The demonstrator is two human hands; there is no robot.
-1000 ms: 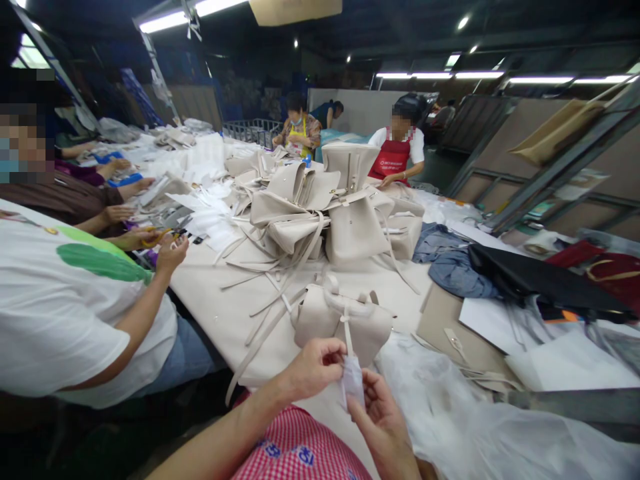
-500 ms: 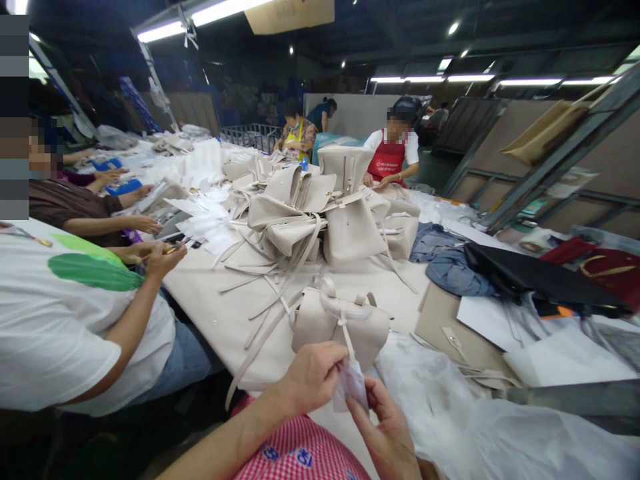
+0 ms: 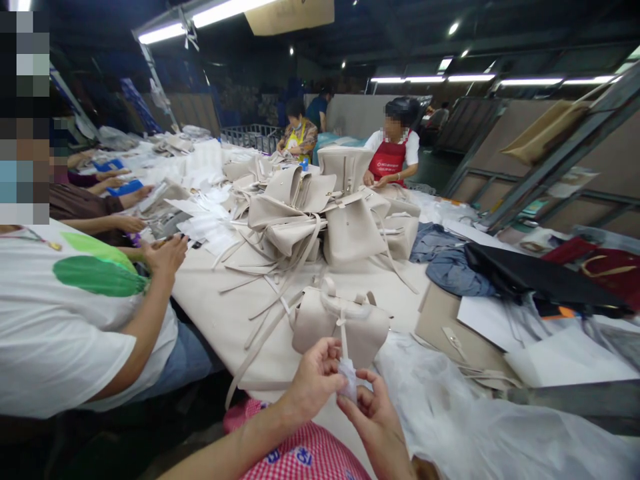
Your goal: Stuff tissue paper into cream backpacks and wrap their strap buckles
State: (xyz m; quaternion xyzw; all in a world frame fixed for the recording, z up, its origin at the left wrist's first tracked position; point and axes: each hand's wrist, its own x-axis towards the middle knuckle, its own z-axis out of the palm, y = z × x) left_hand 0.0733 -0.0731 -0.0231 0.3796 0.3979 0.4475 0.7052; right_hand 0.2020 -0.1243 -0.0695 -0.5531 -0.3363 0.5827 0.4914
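Observation:
A beige handbag (image 3: 320, 327) stands on the table in front of me, its curved top handle covered in clear wrap. From the handle hangs a narrow beige strap (image 3: 344, 340), its lower end inside a small piece of thin white wrapping paper (image 3: 349, 380). My left hand (image 3: 317, 377) pinches the paper's left side between thumb and fingers. On the other side, my right hand (image 3: 373, 410) grips the paper's lower right edge with thumb and fingertips. What lies inside the paper is hidden.
Beyond the bag rises a heap of beige handbags (image 3: 350, 227) with loose straps. Clear plastic sheeting (image 3: 450, 400) lies at my right, near grey cloth (image 3: 445, 257) and a black bag (image 3: 530, 277). A co-worker in a white shirt (image 3: 90, 300) stands close on my left; others work across the table.
The paper has become narrower, folded more tightly around the strap's end. My left hand has turned, its fingers now showing. The co-worker on the left has shifted slightly right.

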